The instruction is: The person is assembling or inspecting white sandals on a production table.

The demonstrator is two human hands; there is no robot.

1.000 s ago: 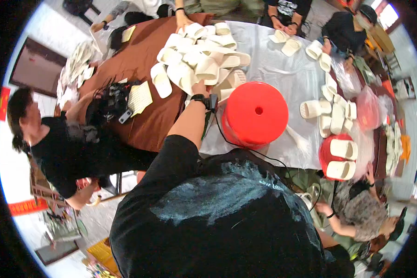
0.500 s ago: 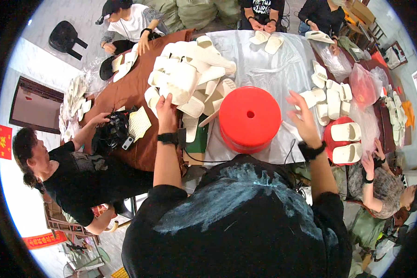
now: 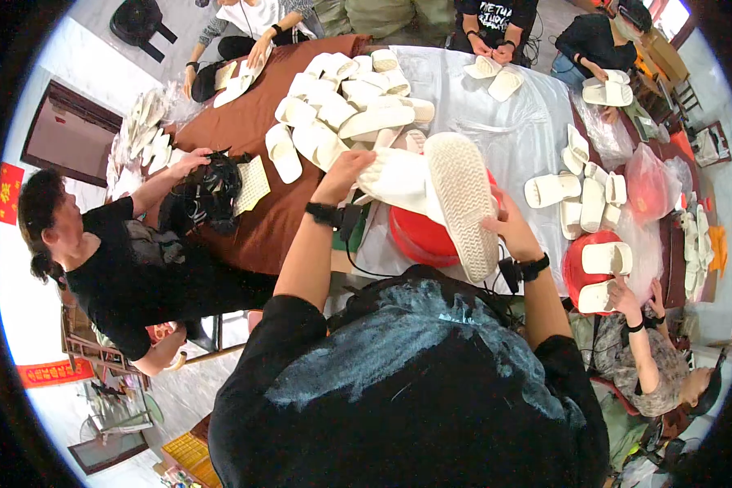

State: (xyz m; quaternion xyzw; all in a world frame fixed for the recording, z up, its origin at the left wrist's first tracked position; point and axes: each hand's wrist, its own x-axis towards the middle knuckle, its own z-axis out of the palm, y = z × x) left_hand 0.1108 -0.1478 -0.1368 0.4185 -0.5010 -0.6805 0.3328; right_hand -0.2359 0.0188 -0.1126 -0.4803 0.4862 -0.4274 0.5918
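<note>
I hold two white slippers up in front of me over a red round stool (image 3: 419, 240). My left hand (image 3: 346, 171) grips the slipper lying sideways (image 3: 394, 179). My right hand (image 3: 508, 228) holds the other slipper (image 3: 462, 203) with its dotted sole turned toward me. Both wrists wear black bands with a cable. A heap of white slippers (image 3: 342, 106) lies on the brown table (image 3: 252, 220) just beyond my left hand.
A clear plastic sheet (image 3: 520, 138) covers the table's right part, with more slippers (image 3: 581, 191) and a second red stool (image 3: 581, 264). People sit around the table; one at the left handles a black bag (image 3: 207, 195). A pink bag (image 3: 647, 183) lies at right.
Both hands have come off the table and lifted a pair of slippers over the red stool, which is now mostly hidden behind them. The person at left reached onto the black bag.
</note>
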